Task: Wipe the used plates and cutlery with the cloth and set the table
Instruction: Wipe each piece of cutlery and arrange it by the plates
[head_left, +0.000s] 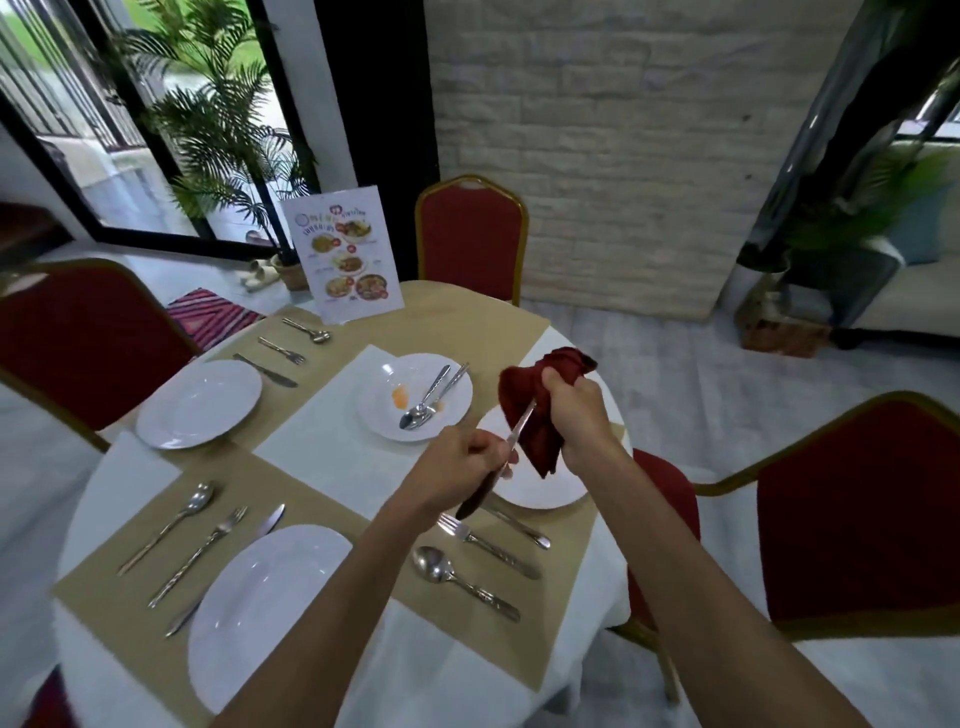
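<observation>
My left hand (457, 467) grips a table knife (496, 465) by its middle, the blade tip pushed into a dark red cloth (540, 410). My right hand (576, 410) holds that cloth bunched around the blade, above a white plate (545, 493) on the right. A dirty white plate (384, 410) with an orange smear sits mid-table, carrying a spoon (421, 410) and another utensil (452, 382). A fork (483, 543), a spoon (462, 582) and a further utensil (519, 527) lie on the mat below my hands.
Two set places lie on the left: a near plate (260, 608) and a far plate (200, 402), each with cutlery beside it. A menu card (345, 254) stands at the table's far side. Red chairs (472, 236) ring the round table.
</observation>
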